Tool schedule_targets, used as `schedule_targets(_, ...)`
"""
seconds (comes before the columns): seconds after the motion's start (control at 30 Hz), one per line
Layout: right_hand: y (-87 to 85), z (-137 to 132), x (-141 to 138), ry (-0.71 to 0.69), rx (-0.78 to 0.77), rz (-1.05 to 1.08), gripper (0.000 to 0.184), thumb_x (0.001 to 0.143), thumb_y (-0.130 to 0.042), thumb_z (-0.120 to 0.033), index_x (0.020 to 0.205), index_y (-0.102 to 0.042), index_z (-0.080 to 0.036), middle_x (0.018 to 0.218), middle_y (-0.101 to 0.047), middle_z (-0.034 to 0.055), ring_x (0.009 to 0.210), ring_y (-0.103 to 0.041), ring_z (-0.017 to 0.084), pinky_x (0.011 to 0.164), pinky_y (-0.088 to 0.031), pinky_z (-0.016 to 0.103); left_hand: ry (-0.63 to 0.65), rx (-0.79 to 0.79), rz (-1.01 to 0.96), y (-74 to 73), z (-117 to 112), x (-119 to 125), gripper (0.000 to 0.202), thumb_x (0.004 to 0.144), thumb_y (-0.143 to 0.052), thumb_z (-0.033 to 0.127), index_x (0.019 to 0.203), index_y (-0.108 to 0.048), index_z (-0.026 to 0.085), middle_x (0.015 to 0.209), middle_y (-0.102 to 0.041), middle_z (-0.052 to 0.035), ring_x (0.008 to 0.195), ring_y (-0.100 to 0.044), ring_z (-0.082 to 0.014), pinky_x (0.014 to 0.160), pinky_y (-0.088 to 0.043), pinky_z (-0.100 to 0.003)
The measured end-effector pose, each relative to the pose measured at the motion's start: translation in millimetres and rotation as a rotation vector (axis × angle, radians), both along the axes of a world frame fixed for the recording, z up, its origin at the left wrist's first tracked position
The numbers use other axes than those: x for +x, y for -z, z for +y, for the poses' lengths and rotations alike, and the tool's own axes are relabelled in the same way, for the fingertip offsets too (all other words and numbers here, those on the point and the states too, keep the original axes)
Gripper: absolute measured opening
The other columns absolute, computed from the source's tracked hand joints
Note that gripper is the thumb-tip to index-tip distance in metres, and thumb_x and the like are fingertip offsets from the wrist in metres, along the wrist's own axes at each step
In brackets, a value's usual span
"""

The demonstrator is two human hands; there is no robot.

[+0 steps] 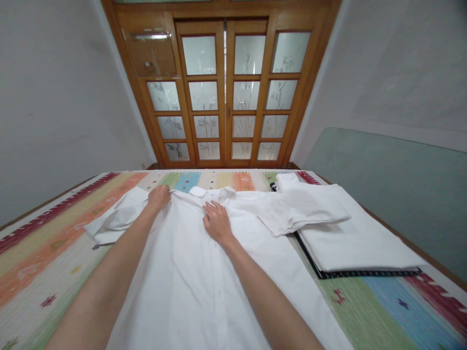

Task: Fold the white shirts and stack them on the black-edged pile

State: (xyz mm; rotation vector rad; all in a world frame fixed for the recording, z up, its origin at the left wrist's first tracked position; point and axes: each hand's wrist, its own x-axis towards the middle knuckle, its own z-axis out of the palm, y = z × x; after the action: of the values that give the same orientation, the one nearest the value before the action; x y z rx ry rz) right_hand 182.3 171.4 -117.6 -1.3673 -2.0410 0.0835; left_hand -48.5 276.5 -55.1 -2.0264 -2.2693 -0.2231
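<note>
A white collared shirt (193, 272) lies spread front side up before me, its collar (213, 193) at the far end. My left hand (159, 197) is closed on the shirt's fabric at the left shoulder, pinching the cloth. My right hand (217, 221) lies with fingers slightly bent and apart on the shirt front, just below the collar. The left sleeve (120, 216) stretches out to the left, and the right sleeve (302, 211) reaches over a folded white cloth.
The folded white cloth (365, 243) sits on a dark, black-edged item (368, 275) at the right. Beneath everything is a colourful striped cover (47, 272). A pale green panel (394, 180) stands along the right side. Wooden glass-paned doors (225, 97) close off the far end.
</note>
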Motion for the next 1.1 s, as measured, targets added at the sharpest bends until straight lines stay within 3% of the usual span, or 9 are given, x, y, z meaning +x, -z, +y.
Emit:
schedule_targets(0.13, 0.2, 0.4, 0.0, -0.036, -0.053, -0.061, 0.030, 0.088, -0.049, -0.014, 0.111, -0.068, -0.019, 0.133, -0.062, 0.0084, 0.134, -0.043, 0.022, 0.109, -0.033, 0.039, -0.041, -0.018, -0.037, 10.8, -0.2, 8.0, 0.038, 0.078, -0.048, 0.010, 0.110, -0.067, 0.010, 0.114, -0.067, -0.0226, 0.107, -0.063, -0.0332, 0.085, -0.049, -0.038)
schedule_targets(0.27, 0.4, 1.6, -0.8, -0.026, -0.069, -0.079, 0.027, 0.089, -0.049, -0.014, 0.106, -0.069, -0.017, 0.128, -0.064, 0.0094, 0.130, -0.048, 0.022, 0.108, -0.036, 0.037, 0.082, 0.125, -0.121, 12.2, 4.2, 20.0, 0.042, 0.078, -0.046, 0.012, 0.114, -0.067, 0.012, 0.119, -0.067, -0.0179, 0.115, -0.058, -0.0302, 0.096, -0.044, -0.038)
schedule_targets(0.43, 2.4, 2.7, -1.5, -0.011, -0.062, -0.074, 0.026, 0.088, -0.049, -0.013, 0.104, -0.069, -0.018, 0.123, -0.067, 0.0097, 0.126, -0.051, 0.022, 0.105, -0.038, 0.037, 0.292, -0.048, -0.209, 9.4, 15.4, 39.1, 0.032, 0.081, -0.046, 0.027, 0.094, -0.074, 0.018, 0.095, -0.075, -0.0049, 0.092, -0.065, -0.0210, 0.083, -0.047, -0.027)
schedule_targets(0.63, 4.1, 3.9, -2.1, 0.001, -0.067, -0.080, 0.024, 0.088, -0.050, -0.014, 0.099, -0.070, -0.018, 0.118, -0.068, 0.0094, 0.125, -0.050, 0.023, 0.105, -0.038, 0.037, 0.295, -0.110, -0.129, 11.8, 23.1, 46.4, 0.022, 0.073, -0.059, 0.036, 0.068, -0.074, 0.020, 0.075, -0.073, -0.0042, 0.084, -0.065, -0.0252, 0.075, -0.046, -0.030)
schedule_targets(0.8, 4.1, 4.1, -2.0, 0.026, -0.051, -0.060, 0.025, 0.087, -0.050, -0.014, 0.100, -0.070, -0.017, 0.119, -0.068, 0.0096, 0.126, -0.047, 0.024, 0.104, -0.038, 0.038, 0.281, -0.058, -0.071, 11.4, 22.7, 49.0, 0.021, 0.079, -0.055, 0.029, 0.078, -0.074, 0.020, 0.092, -0.074, -0.0101, 0.102, -0.063, -0.0292, 0.088, -0.044, -0.037)
schedule_targets(0.93, 0.5, 1.8, -0.5, 0.046, -0.011, -0.010, 0.026, 0.084, -0.052, -0.013, 0.102, -0.070, -0.018, 0.129, -0.062, 0.0094, 0.127, -0.041, 0.026, 0.104, -0.036, 0.041, 0.290, 0.085, -0.080, 15.1, 20.1, 56.8, 0.027, 0.086, -0.047, 0.027, 0.095, -0.070, 0.017, 0.114, -0.068, -0.0137, 0.111, -0.059, -0.0261, 0.096, -0.043, -0.035)
schedule_targets(1.1, -5.6, -2.7, 0.6, 0.103, 0.033, 0.034, 0.025, 0.081, -0.054, -0.014, 0.101, -0.068, -0.017, 0.125, -0.058, 0.0126, 0.114, -0.044, 0.026, 0.099, -0.040, 0.040, 0.253, 0.157, -0.198, 24.2, 18.3, 72.0, 0.031, 0.088, -0.040, 0.021, 0.104, -0.065, 0.011, 0.117, -0.065, -0.0187, 0.111, -0.059, -0.0264, 0.097, -0.043, -0.036)
